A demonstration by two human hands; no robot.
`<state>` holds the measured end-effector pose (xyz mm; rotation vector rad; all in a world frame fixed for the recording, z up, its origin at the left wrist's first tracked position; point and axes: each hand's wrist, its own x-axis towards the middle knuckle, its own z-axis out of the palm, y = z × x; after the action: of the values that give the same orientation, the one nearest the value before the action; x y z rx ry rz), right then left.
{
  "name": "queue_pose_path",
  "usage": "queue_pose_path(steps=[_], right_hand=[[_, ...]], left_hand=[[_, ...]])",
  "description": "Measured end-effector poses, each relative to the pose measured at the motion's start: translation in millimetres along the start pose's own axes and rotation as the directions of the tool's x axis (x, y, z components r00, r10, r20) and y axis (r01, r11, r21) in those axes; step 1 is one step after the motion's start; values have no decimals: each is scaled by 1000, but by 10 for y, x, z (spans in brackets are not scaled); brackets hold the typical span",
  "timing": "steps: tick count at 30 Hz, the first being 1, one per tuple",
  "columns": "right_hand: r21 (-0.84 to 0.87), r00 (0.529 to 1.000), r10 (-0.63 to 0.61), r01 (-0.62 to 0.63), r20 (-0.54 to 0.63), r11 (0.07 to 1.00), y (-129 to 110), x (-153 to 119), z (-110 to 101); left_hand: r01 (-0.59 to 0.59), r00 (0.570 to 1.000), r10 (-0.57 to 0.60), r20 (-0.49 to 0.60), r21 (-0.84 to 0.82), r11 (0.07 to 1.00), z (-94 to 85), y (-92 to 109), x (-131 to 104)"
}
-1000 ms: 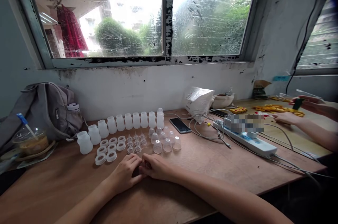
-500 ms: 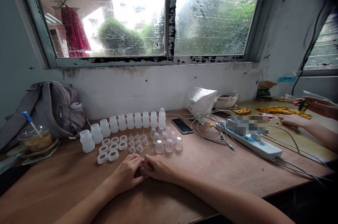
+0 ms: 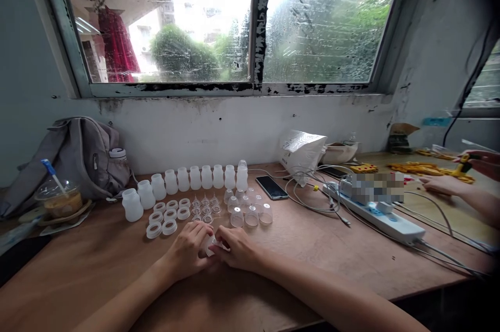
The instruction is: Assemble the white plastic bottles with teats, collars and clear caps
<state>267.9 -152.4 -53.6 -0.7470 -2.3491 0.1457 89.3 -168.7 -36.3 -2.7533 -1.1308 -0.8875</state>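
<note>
A brown wooden tabletop (image 3: 320, 254) stands against a scuffed white wall (image 3: 175, 131), beneath a wide window (image 3: 312, 35) with a peeling frame. Through the glass: green trees and a red cloth (image 3: 117, 48).

In the middle near the front edge, the left hand (image 3: 189, 249) and right hand (image 3: 239, 249) meet, fingers curled, both gripping one small clear plastic piece (image 3: 211, 248). The fingers partly hide it; its exact shape cannot be told.

Beyond the hands, ten frosted bottles (image 3: 195, 178) stand in a curving row: nine open, and one at the right end with a clear cover. In front of the row lie eight translucent rings (image 3: 169, 226), then about eight clear nipple-shaped parts (image 3: 206, 210), crowded together, then nine clear domed caps (image 3: 251, 216), some overlapping.

To the left are one gray backpack (image 3: 91, 157) with a small bottle (image 3: 117, 154) in its side pocket, and one plastic cup (image 3: 60, 200) of brown drink. To the right are one dark phone (image 3: 271, 187) lying flat, one silvery-white pouch (image 3: 302, 152), loose cables (image 3: 300, 199) and one white power strip (image 3: 390, 225). At the far right, another person's two hands (image 3: 441, 185) work beside yellow pieces (image 3: 416, 168); one holds a yellow and dark object (image 3: 464, 165)
</note>
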Motion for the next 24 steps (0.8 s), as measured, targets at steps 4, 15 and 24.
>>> queue_pose_path(steps=[4, 15, 24], right_hand=[[1, 1000, 0, 0, -8, 1000, 9, -1, 14], [-64, 977, 205, -208, -49, 976, 146, 42, -1], [-132, 935, 355, -349, 17, 928, 202, 78, 38]], left_hand=[[10, 1000, -9, -23, 23, 1000, 10, -13, -6], [45, 999, -47, 5, 166, 985, -10, -127, -15], [114, 993, -110, -32, 366, 924, -209, -629, -55]])
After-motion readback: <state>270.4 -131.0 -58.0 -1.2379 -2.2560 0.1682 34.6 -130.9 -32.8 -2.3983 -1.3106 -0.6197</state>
